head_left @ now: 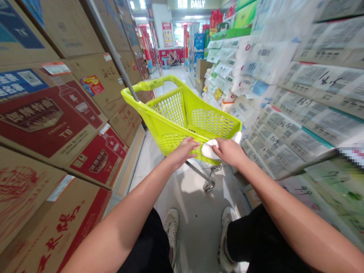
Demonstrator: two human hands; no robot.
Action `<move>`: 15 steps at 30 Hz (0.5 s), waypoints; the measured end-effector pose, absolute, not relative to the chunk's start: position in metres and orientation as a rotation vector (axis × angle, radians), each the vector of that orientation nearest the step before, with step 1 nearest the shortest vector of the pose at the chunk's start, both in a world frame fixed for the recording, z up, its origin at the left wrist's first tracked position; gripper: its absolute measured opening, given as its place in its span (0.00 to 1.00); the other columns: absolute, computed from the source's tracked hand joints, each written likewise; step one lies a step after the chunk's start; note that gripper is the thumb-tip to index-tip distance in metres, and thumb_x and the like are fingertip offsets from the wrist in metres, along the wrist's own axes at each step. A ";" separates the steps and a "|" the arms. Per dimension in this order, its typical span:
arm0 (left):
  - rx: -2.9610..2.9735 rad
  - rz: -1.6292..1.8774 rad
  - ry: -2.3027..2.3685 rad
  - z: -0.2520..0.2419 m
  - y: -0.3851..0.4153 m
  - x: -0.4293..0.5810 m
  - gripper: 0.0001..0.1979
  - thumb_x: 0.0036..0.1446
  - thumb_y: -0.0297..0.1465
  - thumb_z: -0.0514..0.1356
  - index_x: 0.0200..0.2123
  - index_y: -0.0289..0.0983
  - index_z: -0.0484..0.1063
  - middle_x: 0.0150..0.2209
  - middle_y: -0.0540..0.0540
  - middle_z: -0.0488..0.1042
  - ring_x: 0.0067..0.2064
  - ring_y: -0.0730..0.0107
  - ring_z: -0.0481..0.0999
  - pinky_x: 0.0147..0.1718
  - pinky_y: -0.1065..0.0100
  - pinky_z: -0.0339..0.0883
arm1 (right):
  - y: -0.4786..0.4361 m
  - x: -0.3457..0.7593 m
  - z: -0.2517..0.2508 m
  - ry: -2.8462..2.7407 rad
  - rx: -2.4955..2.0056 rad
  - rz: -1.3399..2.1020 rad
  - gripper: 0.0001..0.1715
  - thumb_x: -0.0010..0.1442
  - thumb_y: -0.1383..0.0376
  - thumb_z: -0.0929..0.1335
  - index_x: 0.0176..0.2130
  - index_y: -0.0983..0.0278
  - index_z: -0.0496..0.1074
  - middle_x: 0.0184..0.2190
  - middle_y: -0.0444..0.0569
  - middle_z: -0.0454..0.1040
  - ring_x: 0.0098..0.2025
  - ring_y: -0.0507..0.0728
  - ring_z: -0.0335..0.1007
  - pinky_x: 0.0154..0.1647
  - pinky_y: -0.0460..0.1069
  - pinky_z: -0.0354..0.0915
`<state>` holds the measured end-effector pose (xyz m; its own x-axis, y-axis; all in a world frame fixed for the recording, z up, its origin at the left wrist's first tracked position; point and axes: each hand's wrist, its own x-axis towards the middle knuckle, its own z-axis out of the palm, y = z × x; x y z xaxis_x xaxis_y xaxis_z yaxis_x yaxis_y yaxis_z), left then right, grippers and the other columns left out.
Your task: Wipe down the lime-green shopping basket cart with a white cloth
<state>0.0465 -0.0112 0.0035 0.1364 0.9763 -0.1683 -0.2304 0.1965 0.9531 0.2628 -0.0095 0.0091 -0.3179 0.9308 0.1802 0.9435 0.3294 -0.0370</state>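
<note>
A lime-green shopping cart [167,142] stands in front of me, turned so its side and front end face my hands. My right hand [229,151] is closed on a white cloth [209,149] that lies against the near top edge of the basket. More of the white material shows past the knuckles, at the basket's corner. My left hand [184,151] is beside the basket's near wall, fingers stretched and apart, with nothing in it. Whether its fingertips touch the plastic I cannot tell. The basket's visible inside holds no goods.
Stacked cardboard cartons [85,125] line the left side, with a metal pole [112,49] beside them. Packs of tissue [301,102] with handwritten prices are piled at the right. A cart caster [209,185] rests on the tiled floor [196,223] ahead of my shoes. The aisle runs onward behind the cart.
</note>
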 end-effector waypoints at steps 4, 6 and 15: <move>1.200 1.149 1.237 0.003 -0.013 0.064 0.14 0.49 0.35 0.71 0.39 0.40 0.76 0.42 0.44 0.75 0.44 0.61 0.75 0.41 0.65 0.67 | -0.007 0.264 0.007 -2.335 -1.503 0.045 0.23 0.73 0.60 0.61 0.60 0.66 0.71 0.57 0.59 0.79 0.55 0.64 0.77 0.51 0.53 0.67; 1.382 1.263 1.250 0.002 -0.010 0.069 0.11 0.49 0.35 0.71 0.37 0.40 0.78 0.38 0.46 0.75 0.38 0.65 0.72 0.38 0.66 0.64 | -0.007 0.263 0.006 -2.332 -1.371 0.092 0.25 0.72 0.60 0.62 0.63 0.66 0.70 0.60 0.58 0.77 0.59 0.64 0.74 0.57 0.54 0.67; 1.472 1.184 1.087 0.012 -0.012 0.064 0.09 0.52 0.36 0.66 0.25 0.40 0.72 0.19 0.54 0.68 0.23 0.73 0.63 0.25 0.69 0.54 | -0.008 0.252 0.003 -2.304 -1.290 0.008 0.32 0.71 0.55 0.64 0.68 0.67 0.65 0.62 0.61 0.75 0.63 0.66 0.72 0.62 0.60 0.67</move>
<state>0.0643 -0.0117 0.0119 0.1452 0.9751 0.1675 0.0834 -0.1808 0.9800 0.2524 -0.0075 0.0029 -0.4291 0.8017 0.4162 0.7987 0.5519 -0.2396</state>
